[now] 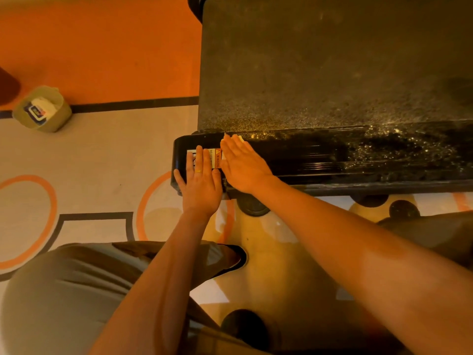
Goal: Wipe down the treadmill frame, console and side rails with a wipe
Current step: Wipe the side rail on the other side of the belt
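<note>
The wipe (238, 137) is held flat under the straight fingers of the right hand (243, 165), just right of the warning label (217, 157) on the treadmill frame (307, 155), only a pale corner being seen past the fingertips. The left hand (199, 185) is laid open over the label's left part, nothing gripped. The wipe is judged thin, limp and apt to bunch, so it is best kept spread beneath the whole palm.

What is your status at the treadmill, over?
Left hand flat on warning label. Right hand flat, pressing wipe on rear end cover. Nothing blocking; green tub holding a wipes pack on floor, left.
</note>
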Demonstrator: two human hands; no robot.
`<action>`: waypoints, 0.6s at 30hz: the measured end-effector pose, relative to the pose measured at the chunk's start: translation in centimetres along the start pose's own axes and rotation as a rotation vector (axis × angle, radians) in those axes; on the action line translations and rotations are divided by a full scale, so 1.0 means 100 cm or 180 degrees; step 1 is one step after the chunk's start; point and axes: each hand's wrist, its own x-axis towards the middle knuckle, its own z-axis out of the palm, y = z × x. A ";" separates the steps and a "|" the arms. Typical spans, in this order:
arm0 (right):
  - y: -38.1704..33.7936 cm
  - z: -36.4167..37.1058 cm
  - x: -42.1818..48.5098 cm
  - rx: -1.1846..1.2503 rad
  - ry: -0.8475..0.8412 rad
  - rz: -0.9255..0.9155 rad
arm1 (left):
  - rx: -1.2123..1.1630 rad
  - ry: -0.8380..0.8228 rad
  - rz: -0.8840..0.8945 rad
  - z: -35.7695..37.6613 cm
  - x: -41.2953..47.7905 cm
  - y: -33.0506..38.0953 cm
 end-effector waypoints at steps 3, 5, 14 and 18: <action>0.027 -0.006 -0.014 0.0069 0.0079 0.0060 | -0.0035 0.0032 -0.0007 0.000 -0.001 0.001; 0.058 -0.008 -0.029 0.0064 0.0133 0.0200 | -0.0033 0.0028 -0.0022 0.000 -0.001 0.002; 0.058 -0.006 -0.032 0.0273 0.0230 0.0399 | -0.0022 0.0018 0.0001 -0.001 -0.001 0.001; 0.078 -0.007 -0.040 0.0273 0.0180 0.0351 | -0.0022 -0.0034 0.0006 -0.001 -0.001 0.001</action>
